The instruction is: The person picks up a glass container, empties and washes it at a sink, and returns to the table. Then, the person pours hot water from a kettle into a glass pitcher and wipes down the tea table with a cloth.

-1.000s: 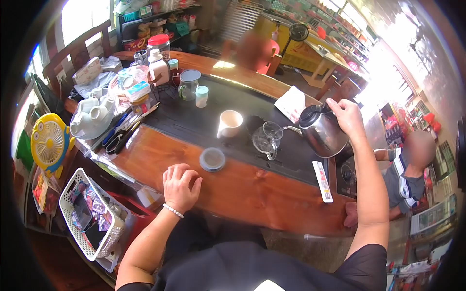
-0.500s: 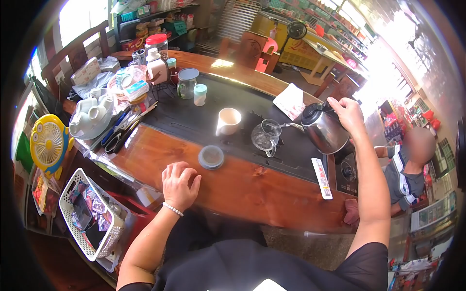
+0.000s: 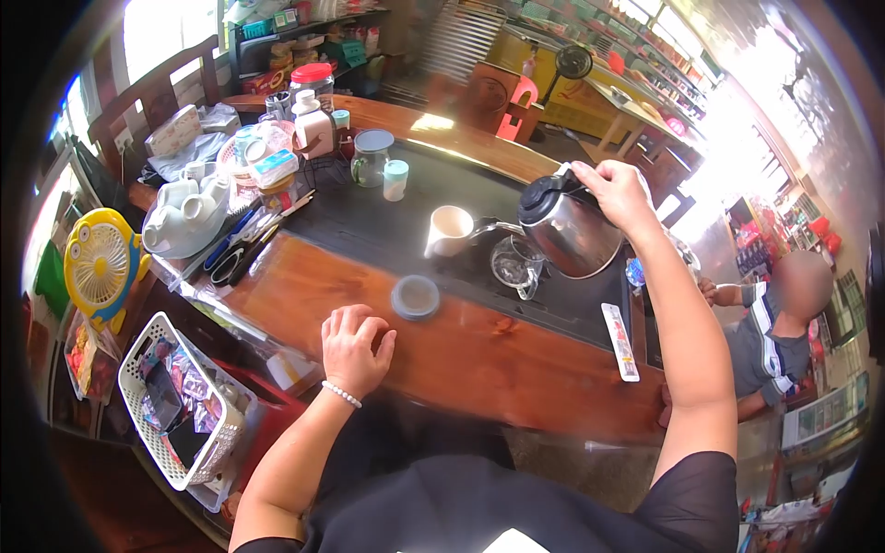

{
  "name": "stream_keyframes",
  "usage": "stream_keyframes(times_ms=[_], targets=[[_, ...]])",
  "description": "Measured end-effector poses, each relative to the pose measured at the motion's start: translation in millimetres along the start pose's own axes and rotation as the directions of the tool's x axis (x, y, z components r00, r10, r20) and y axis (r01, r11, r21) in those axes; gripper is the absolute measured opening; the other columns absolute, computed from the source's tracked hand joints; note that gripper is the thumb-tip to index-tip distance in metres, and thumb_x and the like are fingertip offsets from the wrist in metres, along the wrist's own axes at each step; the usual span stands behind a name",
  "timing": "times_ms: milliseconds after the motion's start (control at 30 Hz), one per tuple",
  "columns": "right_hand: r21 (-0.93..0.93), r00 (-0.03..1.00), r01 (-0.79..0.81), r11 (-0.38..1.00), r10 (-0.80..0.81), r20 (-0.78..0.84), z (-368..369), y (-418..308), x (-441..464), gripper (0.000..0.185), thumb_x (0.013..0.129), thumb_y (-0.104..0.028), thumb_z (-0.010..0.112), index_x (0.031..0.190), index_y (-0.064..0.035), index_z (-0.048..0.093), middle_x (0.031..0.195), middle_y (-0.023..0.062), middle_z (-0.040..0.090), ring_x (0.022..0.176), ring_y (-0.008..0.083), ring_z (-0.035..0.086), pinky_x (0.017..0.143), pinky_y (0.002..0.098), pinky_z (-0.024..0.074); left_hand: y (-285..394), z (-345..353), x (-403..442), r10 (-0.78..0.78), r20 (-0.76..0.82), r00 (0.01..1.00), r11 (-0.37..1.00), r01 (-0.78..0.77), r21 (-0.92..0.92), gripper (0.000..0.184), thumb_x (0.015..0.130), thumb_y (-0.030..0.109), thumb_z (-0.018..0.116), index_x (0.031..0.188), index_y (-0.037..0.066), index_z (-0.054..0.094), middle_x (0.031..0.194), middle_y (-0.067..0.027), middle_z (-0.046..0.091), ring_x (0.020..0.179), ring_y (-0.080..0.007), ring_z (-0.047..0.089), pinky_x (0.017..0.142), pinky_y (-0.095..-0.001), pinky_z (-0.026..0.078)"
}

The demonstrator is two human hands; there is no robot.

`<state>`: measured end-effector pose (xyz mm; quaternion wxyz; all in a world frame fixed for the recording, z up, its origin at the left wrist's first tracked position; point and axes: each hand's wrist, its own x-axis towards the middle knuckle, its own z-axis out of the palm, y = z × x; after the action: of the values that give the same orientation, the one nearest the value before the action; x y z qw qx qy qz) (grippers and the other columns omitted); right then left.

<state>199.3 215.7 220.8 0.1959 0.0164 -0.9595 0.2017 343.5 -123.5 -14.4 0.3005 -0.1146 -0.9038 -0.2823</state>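
Observation:
My right hand [image 3: 616, 192] grips the black handle of a steel electric kettle [image 3: 573, 235], lifted over the dark tea tray [image 3: 369, 221]. Its spout points left, with the tip at the rim of a white pouring cup [image 3: 450, 230]; I cannot make out any flow of water. Partly behind the kettle stands a clear glass pitcher [image 3: 514, 265]. My left hand [image 3: 355, 350], with a beaded bracelet at the wrist, rests on the wooden table edge [image 3: 516, 378], fingers loosely spread and holding nothing. A round grey lid [image 3: 416, 298] lies just beyond it.
At the left are a bowl of white cups [image 3: 184, 217], scissors [image 3: 229, 263], a yellow fan [image 3: 100, 267] and a white basket [image 3: 180, 405]. A lidded glass jar [image 3: 372, 158] and small canister [image 3: 395, 180] stand farther back. A narrow white packet [image 3: 620, 342] lies right. Another person [image 3: 779, 323] sits at the right.
My right hand has carried the kettle left, so its spout has moved from the glass pitcher to the white cup. My left hand stays resting on the table.

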Motion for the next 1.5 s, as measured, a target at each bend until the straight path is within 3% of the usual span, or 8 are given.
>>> stream_keyframes(times_ms=[33, 167, 400, 533, 700, 1033, 1233, 1500], targets=[[-0.005, 1.000, 0.026, 1.000, -0.026, -0.003, 7.4, -5.3, 5.3, 0.053, 0.079, -0.058, 0.070, 0.074, -0.0045, 0.072, 0.072, 0.0140, 0.069, 0.069, 0.0246, 0.066, 0.068, 0.0365, 0.0506, -0.2, 0.1, -0.1, 0.000, -0.002, 1.000, 1.000, 0.000, -0.002, 0.012, 0.077, 0.021, 0.074, 0.082, 0.013, 0.067, 0.104, -0.0071, 0.059, 0.103, -0.0290, 0.054, 0.090, -0.0428, 0.040], [-0.061, 0.999, 0.046, 0.997, -0.044, 0.028, 15.2, -46.6, 13.0, 0.051, 0.078, -0.057, 0.070, 0.076, -0.0053, 0.073, 0.076, 0.0148, 0.070, 0.073, 0.0276, 0.068, 0.071, 0.0377, 0.0517, -0.6, 0.0, -0.3, -0.004, -0.008, 1.000, 1.000, 0.004, -0.006, 0.011, 0.077, 0.021, 0.074, 0.081, 0.013, 0.067, 0.104, -0.0066, 0.059, 0.104, -0.0291, 0.054, 0.091, -0.0427, 0.040], [-0.100, 0.995, 0.079, 0.992, -0.084, -0.052, 42.6, -65.9, 38.7, 0.056, 0.079, -0.061, 0.069, 0.073, -0.0058, 0.071, 0.070, 0.0128, 0.068, 0.068, 0.0252, 0.066, 0.067, 0.0377, 0.0508, -1.6, -1.1, -0.7, -0.003, -0.014, 1.000, 0.999, 0.003, -0.032, 0.011, 0.076, 0.021, 0.074, 0.082, 0.013, 0.068, 0.105, -0.0081, 0.059, 0.105, -0.0298, 0.054, 0.092, -0.0434, 0.040], [-0.203, 1.000, 0.005, 0.979, -0.001, 0.020, 34.7, -73.4, 40.5, 0.051, 0.080, -0.057, 0.067, 0.087, -0.0077, 0.075, 0.092, 0.0148, 0.073, 0.092, 0.0311, 0.070, 0.083, 0.0418, 0.0526, -2.2, -1.5, -0.8, 0.000, -0.011, 1.000, 0.999, 0.000, -0.035, 0.012, 0.076, 0.021, 0.074, 0.082, 0.013, 0.068, 0.105, -0.0079, 0.059, 0.105, -0.0298, 0.054, 0.092, -0.0435, 0.040], [-0.282, 0.996, 0.019, 0.959, 0.006, 0.086, 26.4, -66.7, 42.0, 0.054, 0.080, -0.059, 0.067, 0.093, -0.0069, 0.074, 0.101, 0.0155, 0.072, 0.096, 0.0295, 0.069, 0.086, 0.0405, 0.0514, -2.8, -2.6, 0.4, 0.013, -0.012, 1.000, 0.999, -0.013, -0.031, 0.013, 0.077, 0.022, 0.074, 0.082, 0.012, 0.068, 0.104, -0.0073, 0.059, 0.104, -0.0289, 0.054, 0.092, -0.0429, 0.040], [-0.178, 0.989, 0.051, 0.983, -0.025, 0.149, 33.0, -93.3, 38.4, 0.052, 0.081, -0.057, 0.066, 0.092, -0.0063, 0.074, 0.098, 0.0157, 0.073, 0.097, 0.0303, 0.069, 0.088, 0.0408, 0.0507, -1.5, -3.9, 0.6, 0.007, -0.006, 1.000, 0.999, -0.007, -0.036, 0.012, 0.076, 0.021, 0.074, 0.082, 0.013, 0.068, 0.106, -0.0081, 0.059, 0.105, -0.0297, 0.054, 0.092, -0.0438, 0.040], [-0.288, 0.981, 0.173, 0.942, -0.138, 0.138, 34.2, -93.5, 48.0, 0.050, 0.080, -0.055, 0.068, 0.091, -0.0065, 0.074, 0.095, 0.0161, 0.073, 0.095, 0.0315, 0.069, 0.088, 0.0409, 0.0511, -0.8, -2.4, 0.1, 0.021, -0.021, 1.000, 1.000, -0.022, -0.020, 0.014, 0.077, 0.022, 0.074, 0.082, 0.012, 0.067, 0.104, -0.0076, 0.059, 0.104, -0.0289, 0.054, 0.092, -0.0431, 0.040], [-0.249, 0.921, 0.305, 0.919, -0.218, 0.323, 28.6, -104.6, 66.6, 0.048, 0.079, -0.054, 0.070, 0.088, -0.0069, 0.074, 0.091, 0.0141, 0.073, 0.092, 0.0281, 0.069, 0.085, 0.0390, 0.0523, -1.8, -3.9, 1.0, 0.026, -0.022, 0.999, 0.999, -0.027, -0.035, 0.013, 0.076, 0.022, 0.074, 0.082, 0.012, 0.067, 0.104, -0.0077, 0.059, 0.104, -0.0289, 0.055, 0.092, -0.0430, 0.040]])
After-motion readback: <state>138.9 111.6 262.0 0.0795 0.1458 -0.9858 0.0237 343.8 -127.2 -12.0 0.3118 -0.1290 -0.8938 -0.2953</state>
